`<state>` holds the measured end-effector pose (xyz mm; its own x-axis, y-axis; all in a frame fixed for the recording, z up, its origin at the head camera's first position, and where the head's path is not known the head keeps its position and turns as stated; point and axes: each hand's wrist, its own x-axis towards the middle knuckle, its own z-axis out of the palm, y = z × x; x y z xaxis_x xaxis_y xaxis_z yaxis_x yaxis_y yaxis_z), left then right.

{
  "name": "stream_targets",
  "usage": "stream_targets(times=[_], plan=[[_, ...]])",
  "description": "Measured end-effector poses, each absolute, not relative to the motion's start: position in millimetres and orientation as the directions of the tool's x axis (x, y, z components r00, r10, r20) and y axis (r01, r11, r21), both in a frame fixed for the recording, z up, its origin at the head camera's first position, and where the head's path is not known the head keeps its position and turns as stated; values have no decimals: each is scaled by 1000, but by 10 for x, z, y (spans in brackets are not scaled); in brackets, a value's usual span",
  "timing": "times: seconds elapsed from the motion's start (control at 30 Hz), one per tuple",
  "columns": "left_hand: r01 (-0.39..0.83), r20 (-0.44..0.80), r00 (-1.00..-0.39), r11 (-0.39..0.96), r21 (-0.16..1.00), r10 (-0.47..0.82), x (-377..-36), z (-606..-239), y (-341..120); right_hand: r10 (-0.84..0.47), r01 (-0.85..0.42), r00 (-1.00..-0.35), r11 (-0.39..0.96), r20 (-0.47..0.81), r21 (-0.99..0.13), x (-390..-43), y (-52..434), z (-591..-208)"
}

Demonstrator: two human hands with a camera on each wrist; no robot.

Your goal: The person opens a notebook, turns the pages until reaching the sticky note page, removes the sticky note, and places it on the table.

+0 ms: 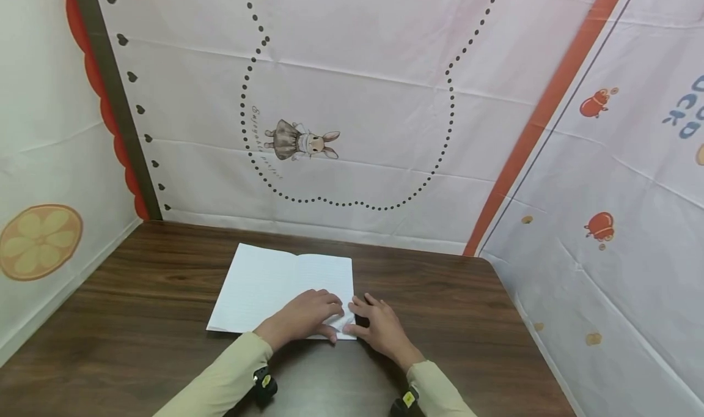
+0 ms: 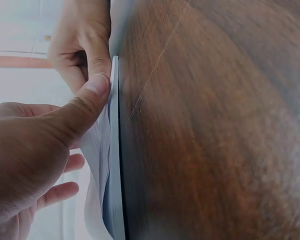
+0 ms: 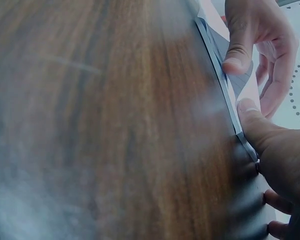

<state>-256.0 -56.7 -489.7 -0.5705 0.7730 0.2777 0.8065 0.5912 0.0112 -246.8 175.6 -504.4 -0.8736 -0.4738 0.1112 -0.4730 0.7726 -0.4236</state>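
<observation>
An open notebook (image 1: 264,282) with white, lined pages lies on the table, its lower right corner between both hands. There a page (image 3: 242,82) is raised and bent up in a loose fold. My left hand (image 1: 308,313) reaches over the right-hand page and pinches the bent page, thumb toward the near edge and fingers curved behind it. At the corner, my right hand (image 1: 382,328) touches the paper with its thumb (image 3: 250,107). Its other fingers spread beside the notebook's right edge, over the table. Both thumbs are close together in the left wrist view.
The dark wood-grain table (image 1: 451,319) extends around the notebook. Pale printed cloth (image 1: 357,129) hangs behind it and along both sides. A dark wrist device (image 1: 265,386) is strapped over the left sleeve, another (image 1: 405,403) over the right.
</observation>
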Motion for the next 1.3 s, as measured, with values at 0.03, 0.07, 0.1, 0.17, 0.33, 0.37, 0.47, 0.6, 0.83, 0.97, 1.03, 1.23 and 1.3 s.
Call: stream_targets(times=[0.03, 0.07, 0.1, 0.17, 0.33, 0.37, 0.47, 0.6, 0.83, 0.97, 1.03, 1.23, 1.3], plan=[[809, 282, -567, 588, 10, 774, -2562, -4901, -573, -475, -474, -873, 772, 110, -423, -2467, 1757, -5049], [810, 288, -564, 587, 9, 774, -2564, -4901, -581, -477, -476, -872, 772, 110, -421, -2467, 1757, -5055], [808, 291, -565, 589, 8, 772, -2565, -4901, -587, -478, -477, -871, 772, 111, -419, -2467, 1757, -5060], [801, 291, -572, 598, 0, 767, -2570, -4902, -595, -479, -478, -871, 774, 110, -415, -2465, 1757, -5065], [758, 273, -621, 652, -30, 735, -2569, -4888, -592, -476, -479, -872, 784, 115, -395, -2450, 1753, -5050], [747, 272, -632, 664, -34, 725, -2565, -4886, -591, -475, -478, -873, 785, 114, -394, -2448, 1749, -5048], [718, 280, -658, 694, -44, 699, -2552, -4890, -582, -471, -474, -875, 787, 113, -395, -2449, 1742, -5055], [684, 305, -689, 729, -24, 657, -2530, -4886, -577, -469, -475, -875, 785, 119, -399, -2449, 1740, -5072], [626, 400, -714, 779, -3, 575, -2481, -4788, -613, -488, -499, -862, 770, 138, -398, -2454, 1743, -5078], [606, 471, -699, 796, -10, 538, -2445, -4690, -643, -499, -503, -858, 766, 123, -399, -2455, 1739, -5057], [603, 504, -680, 797, -26, 532, -2420, -4643, -661, -506, -506, -855, 765, 114, -399, -2458, 1740, -5048], [571, 556, -628, 808, -146, 544, -2333, -4505, -733, -524, -517, -846, 759, 100, -396, -2472, 1748, -5031], [554, 561, -622, 813, -178, 547, -2302, -4454, -757, -529, -522, -843, 758, 100, -392, -2475, 1753, -5027]])
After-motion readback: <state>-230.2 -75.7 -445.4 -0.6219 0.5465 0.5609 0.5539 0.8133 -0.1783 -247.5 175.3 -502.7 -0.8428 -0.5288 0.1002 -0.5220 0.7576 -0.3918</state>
